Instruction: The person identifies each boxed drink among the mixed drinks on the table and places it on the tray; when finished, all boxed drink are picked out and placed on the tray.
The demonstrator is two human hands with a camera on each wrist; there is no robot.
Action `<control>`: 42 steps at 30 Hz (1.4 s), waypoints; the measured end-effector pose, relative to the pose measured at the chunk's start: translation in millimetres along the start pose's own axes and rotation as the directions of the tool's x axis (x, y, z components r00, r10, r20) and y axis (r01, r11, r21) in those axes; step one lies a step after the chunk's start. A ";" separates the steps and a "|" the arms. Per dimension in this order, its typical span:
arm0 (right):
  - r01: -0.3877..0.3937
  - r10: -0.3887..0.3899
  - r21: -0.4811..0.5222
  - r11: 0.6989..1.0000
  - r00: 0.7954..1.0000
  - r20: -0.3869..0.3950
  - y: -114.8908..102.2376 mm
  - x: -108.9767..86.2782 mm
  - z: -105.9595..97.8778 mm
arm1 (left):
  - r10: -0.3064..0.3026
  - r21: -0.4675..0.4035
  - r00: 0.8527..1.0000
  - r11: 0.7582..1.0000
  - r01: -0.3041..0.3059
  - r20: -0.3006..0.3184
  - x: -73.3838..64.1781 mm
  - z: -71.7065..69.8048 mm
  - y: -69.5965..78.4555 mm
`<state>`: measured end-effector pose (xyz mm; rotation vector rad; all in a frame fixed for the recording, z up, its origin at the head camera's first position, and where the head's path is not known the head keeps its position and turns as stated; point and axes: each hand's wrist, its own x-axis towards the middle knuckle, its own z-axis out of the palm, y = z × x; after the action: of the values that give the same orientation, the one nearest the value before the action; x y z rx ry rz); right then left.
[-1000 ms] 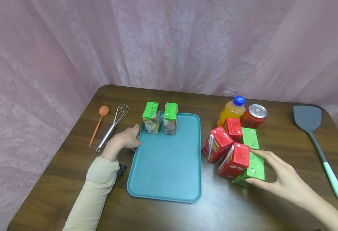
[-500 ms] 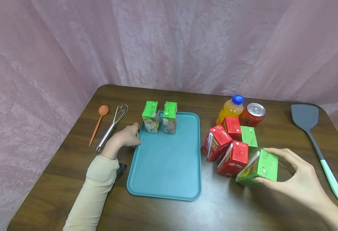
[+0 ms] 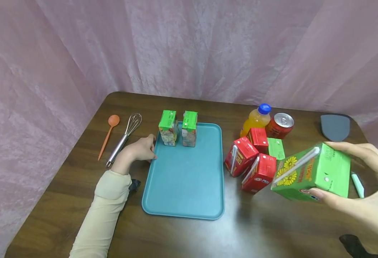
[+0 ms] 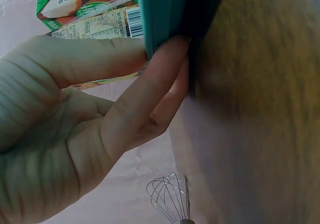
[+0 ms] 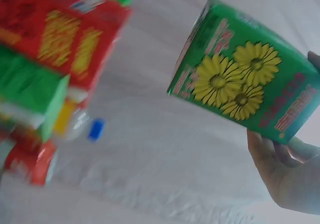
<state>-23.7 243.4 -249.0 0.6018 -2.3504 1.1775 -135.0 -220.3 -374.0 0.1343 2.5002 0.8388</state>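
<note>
My right hand [image 3: 366, 182] pinches a green drink carton [image 3: 315, 173] with yellow flowers and a white straw, thumb on one side and fingers on the other. The carton is tilted and raised over the right of the table; the right wrist view shows its flowered face [image 5: 240, 78]. On the left, my left hand [image 3: 141, 148] pinches the left rim of a teal tray [image 3: 185, 186], thumb above and fingers beneath, as the left wrist view [image 4: 100, 119] shows. Two green-topped drink cartons, one [image 3: 168, 128] left of the other [image 3: 189, 129], stand at the tray's far end.
Right of the tray cluster several red drink cartons [image 3: 241, 156], another green carton [image 3: 276, 148], an orange drink bottle [image 3: 256, 121] and a red can [image 3: 279, 126]. A spatula [image 3: 335, 127] lies far right, partly hidden. An orange spoon [image 3: 108, 132] and a whisk [image 3: 124, 139] lie left.
My right hand has lifted the green carton from beside the red ones, up and to the right, tilting it. The left hand has stayed at the tray's rim.
</note>
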 end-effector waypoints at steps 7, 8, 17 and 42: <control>0.030 0.000 0.447 0.894 0.998 -0.067 -46.1 32.4 43.1 | -0.002 0.034 1.000 0.999 0.002 -0.007 -0.5 -2.7 0.9; 0.058 -0.022 0.483 0.874 0.996 -0.081 -53.6 38.3 52.1 | -0.002 0.042 1.000 0.999 0.003 -0.005 -0.4 -2.7 1.6; -0.174 0.166 0.323 0.930 0.985 0.053 -69.3 66.6 130.4 | -0.021 0.104 1.000 0.994 0.020 0.005 3.2 -2.5 8.6; -0.497 0.491 -0.019 0.868 0.850 0.191 3.8 98.7 246.8 | -0.003 0.005 0.999 1.000 0.003 0.035 1.9 -5.5 -0.9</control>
<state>-152.4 25.1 -329.4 0.1089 -2.7568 1.4244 -139.3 -223.5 -371.5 0.1458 2.4696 0.8228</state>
